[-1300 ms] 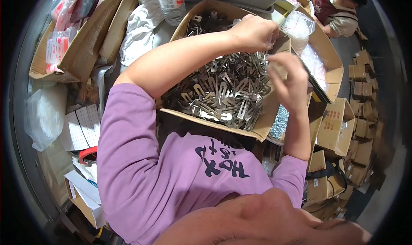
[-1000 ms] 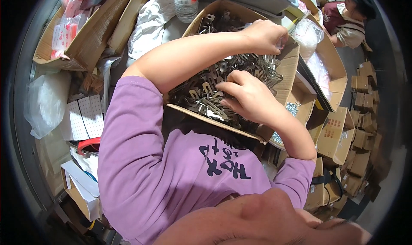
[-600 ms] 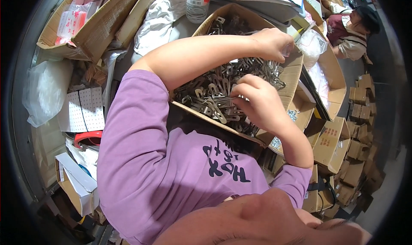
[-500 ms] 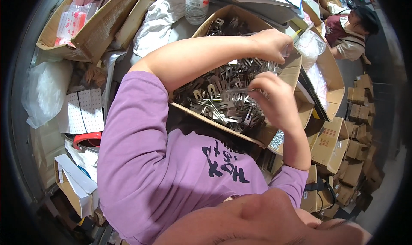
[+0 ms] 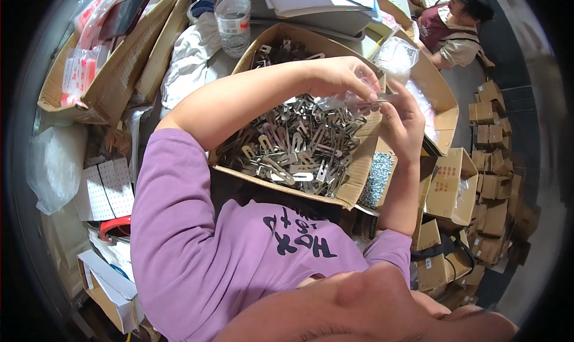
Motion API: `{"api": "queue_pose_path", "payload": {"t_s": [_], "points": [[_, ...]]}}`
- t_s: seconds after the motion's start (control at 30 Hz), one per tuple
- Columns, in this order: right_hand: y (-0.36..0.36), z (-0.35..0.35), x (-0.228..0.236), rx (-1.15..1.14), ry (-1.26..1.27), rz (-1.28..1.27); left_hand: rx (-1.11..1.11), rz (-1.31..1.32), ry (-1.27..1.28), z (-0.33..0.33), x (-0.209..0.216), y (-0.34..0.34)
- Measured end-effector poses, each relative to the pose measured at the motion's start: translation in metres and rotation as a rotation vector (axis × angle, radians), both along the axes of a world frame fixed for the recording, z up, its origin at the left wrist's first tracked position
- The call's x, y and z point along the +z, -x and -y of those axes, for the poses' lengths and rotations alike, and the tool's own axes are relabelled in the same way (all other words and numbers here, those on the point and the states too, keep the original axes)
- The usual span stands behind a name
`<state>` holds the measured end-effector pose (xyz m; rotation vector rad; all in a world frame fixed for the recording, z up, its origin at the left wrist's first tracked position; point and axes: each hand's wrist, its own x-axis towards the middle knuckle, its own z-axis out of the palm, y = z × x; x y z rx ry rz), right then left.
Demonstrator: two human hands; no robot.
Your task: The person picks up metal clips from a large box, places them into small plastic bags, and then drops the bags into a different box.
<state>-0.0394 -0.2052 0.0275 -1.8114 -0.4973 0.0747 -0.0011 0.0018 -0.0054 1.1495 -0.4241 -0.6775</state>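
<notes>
A cardboard box (image 5: 353, 180) on my lap holds a heap of flat metal clips (image 5: 293, 144). Above its right side my left hand (image 5: 341, 78) pinches a small clear plastic bag (image 5: 359, 99) by its top edge. My right hand (image 5: 403, 123) is raised to the bag's other side, fingers closed against it and, it seems, on a clip at the bag's mouth. Both hands meet over the box's right wall.
A water bottle (image 5: 233, 19) and a crumpled white cloth (image 5: 188, 55) lie behind the box. More clear bags (image 5: 394, 55) fill an open carton (image 5: 439, 96) to the right. Small cartons (image 5: 448, 186) pile up at right. Another person (image 5: 457, 25) sits at the far right.
My right hand dipped into the heap of clips, then rose back up to the bag held by my left hand. The left hand stayed over the box's right edge.
</notes>
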Motion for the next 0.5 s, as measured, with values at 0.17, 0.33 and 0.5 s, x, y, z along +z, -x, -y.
{"api": "queue_pose_path", "payload": {"t_s": [0.17,0.33,0.5], "points": [[-0.003,0.005,-0.006,-0.03,0.115,0.216,0.159,0.017,-0.051,0.004,0.002,0.003],[-0.003,0.001,-0.001,-0.019,0.1,0.243,0.233,-0.042,-0.013,0.008,0.005,0.008],[-0.004,0.006,0.005,0.181,0.115,0.276,0.34,-0.027,-0.011,0.009,0.007,0.006]]}}
